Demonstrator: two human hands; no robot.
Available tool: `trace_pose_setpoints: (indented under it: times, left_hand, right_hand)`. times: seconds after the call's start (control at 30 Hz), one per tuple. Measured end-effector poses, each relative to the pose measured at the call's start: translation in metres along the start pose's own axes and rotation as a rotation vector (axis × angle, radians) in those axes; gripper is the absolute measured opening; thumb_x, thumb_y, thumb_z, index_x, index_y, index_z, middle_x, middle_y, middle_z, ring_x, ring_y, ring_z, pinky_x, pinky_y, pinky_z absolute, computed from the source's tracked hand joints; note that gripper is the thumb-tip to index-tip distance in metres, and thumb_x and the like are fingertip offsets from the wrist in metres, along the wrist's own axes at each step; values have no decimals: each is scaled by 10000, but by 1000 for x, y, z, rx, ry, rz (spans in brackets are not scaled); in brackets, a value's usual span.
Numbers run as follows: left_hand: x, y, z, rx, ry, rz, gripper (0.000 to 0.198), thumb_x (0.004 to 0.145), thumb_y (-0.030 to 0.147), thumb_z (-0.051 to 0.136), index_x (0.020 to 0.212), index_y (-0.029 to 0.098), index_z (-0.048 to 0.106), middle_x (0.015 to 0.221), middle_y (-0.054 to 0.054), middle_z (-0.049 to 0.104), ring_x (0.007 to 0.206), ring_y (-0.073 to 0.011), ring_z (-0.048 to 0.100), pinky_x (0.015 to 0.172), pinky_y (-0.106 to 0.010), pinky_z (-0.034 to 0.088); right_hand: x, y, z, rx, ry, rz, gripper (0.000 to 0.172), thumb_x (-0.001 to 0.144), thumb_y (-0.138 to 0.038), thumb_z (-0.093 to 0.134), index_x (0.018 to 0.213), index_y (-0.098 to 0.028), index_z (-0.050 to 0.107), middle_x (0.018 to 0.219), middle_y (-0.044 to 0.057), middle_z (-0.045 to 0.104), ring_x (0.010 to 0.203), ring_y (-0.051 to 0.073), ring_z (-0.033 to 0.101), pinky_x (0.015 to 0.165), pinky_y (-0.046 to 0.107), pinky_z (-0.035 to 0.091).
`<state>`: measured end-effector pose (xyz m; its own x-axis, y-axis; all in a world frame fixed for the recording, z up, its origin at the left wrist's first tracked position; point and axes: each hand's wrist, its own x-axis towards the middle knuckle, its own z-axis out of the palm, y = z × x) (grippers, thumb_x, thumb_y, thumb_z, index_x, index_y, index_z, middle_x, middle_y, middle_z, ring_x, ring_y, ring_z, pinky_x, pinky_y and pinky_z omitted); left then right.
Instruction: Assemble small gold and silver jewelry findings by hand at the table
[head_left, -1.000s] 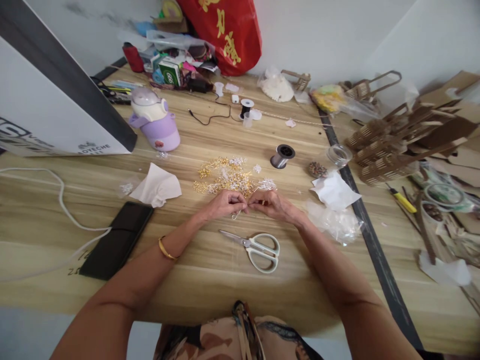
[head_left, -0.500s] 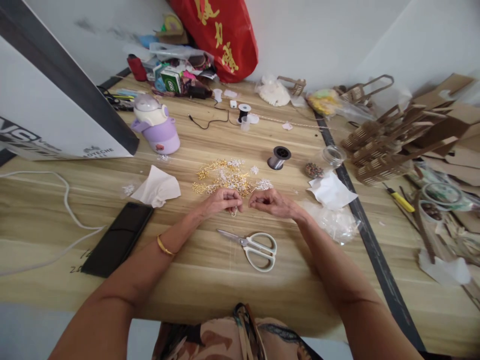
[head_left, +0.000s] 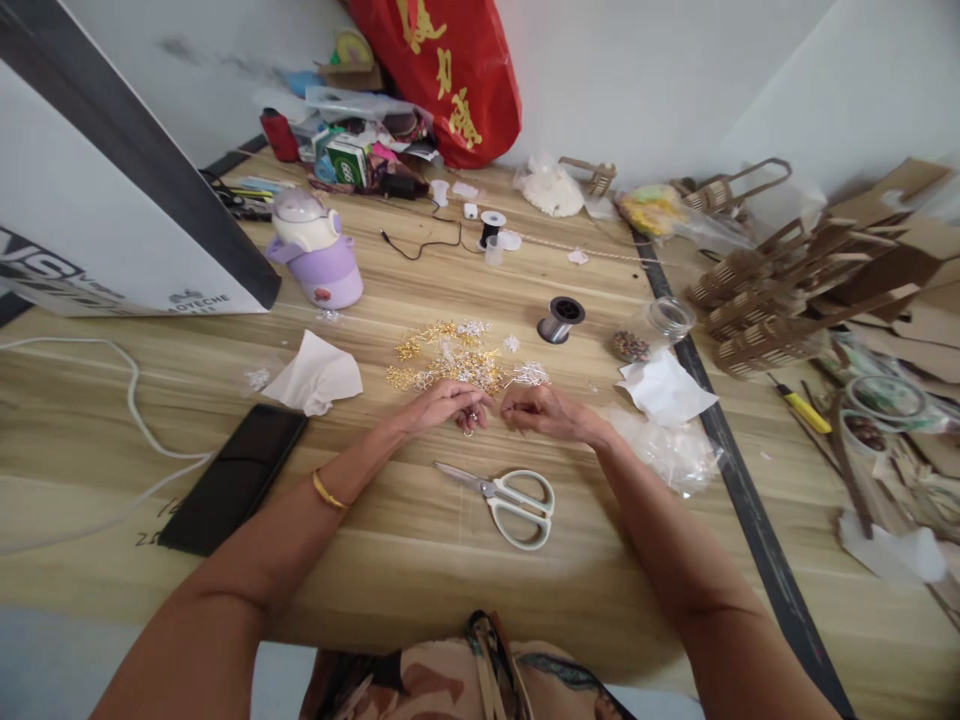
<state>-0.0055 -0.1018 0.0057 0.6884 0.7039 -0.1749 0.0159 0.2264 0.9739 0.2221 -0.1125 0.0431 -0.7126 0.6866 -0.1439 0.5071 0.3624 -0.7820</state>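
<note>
My left hand (head_left: 450, 404) is closed in a pinch just in front of a heap of small gold and silver jewelry findings (head_left: 457, 362). A tiny silver ring (head_left: 469, 432) hangs at its fingertips. Close by on the right, my right hand (head_left: 546, 412) also has its fingers pinched together, and whatever they hold is too small to make out. The two hands are slightly apart. Below them lie scissors (head_left: 489, 488) with pale handles, blades pointing left. A small pile of silver pins (head_left: 531, 373) sits beyond my right hand.
A wire spool (head_left: 556, 325), a jar with beads (head_left: 631, 346) and white paper (head_left: 664, 388) lie to the right. Plastic bags (head_left: 679, 455) are near my right forearm. At left are a black phone (head_left: 232, 480), a tissue (head_left: 315, 375) and a purple bottle (head_left: 326, 270).
The fingers of my left hand have shifted around the small ring, which hangs slightly lower. My right hand stays pinched in nearly the same place. The view has tilted slightly.
</note>
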Motion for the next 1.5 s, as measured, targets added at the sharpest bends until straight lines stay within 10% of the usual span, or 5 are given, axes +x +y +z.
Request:
trace_pose_setpoints:
  times: [0.7,1.0,1.5]
  left_hand:
    - [-1,-3,-3,-148,-45,-38,464,842,489,587,979,48,620,807,-136,699,637,-123,617,621,-254,489]
    - [-1,-4,-3,-169,-28,-25,474,794,505,642,939,54,637,747,-99,672,630,-131,614,607,-258,481]
    - [3,-8,4,-207,19,4,488,762,577,627,780,90,592,715,-40,606,626,-115,567,589,-244,456]
  right_hand:
    - [-16,-40,9,-450,145,-26,452,843,-226,625,1269,-226,476,1184,98,610,882,190,638,785,327,480]
    - [-3,-43,28,-378,262,-32,137,923,-190,475,1057,-173,459,1097,116,634,897,198,641,709,300,472]
    - [7,-40,46,-447,303,21,104,918,-274,522,954,-182,556,899,69,624,767,163,588,664,255,387]
